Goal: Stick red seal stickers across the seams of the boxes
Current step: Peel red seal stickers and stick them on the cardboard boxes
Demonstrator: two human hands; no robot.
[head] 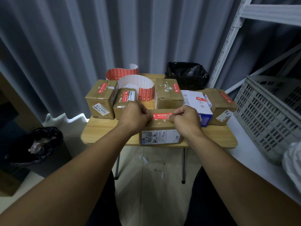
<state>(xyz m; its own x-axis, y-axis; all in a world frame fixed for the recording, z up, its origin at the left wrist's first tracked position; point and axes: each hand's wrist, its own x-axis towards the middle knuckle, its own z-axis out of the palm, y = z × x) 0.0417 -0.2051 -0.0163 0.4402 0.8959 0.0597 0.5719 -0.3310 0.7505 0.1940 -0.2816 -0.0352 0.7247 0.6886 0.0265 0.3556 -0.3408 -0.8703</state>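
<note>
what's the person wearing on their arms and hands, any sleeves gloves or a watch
Nothing that shows. Both forearms are bare from the frame's lower edge to the wrists, with no sleeve in view. The left hand and right hand have no gloves, and no watch, bracelet or ring is visible from this side. The only clothing seen is dark trousers.

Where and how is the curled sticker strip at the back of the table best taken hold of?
Likely the top edge of the curled sticker strip, at its near, red-stickered stretch, pinched from above. It stands on edge in a loop, with a small box and a taller box close on either side, so the top looks like the open approach.
</note>
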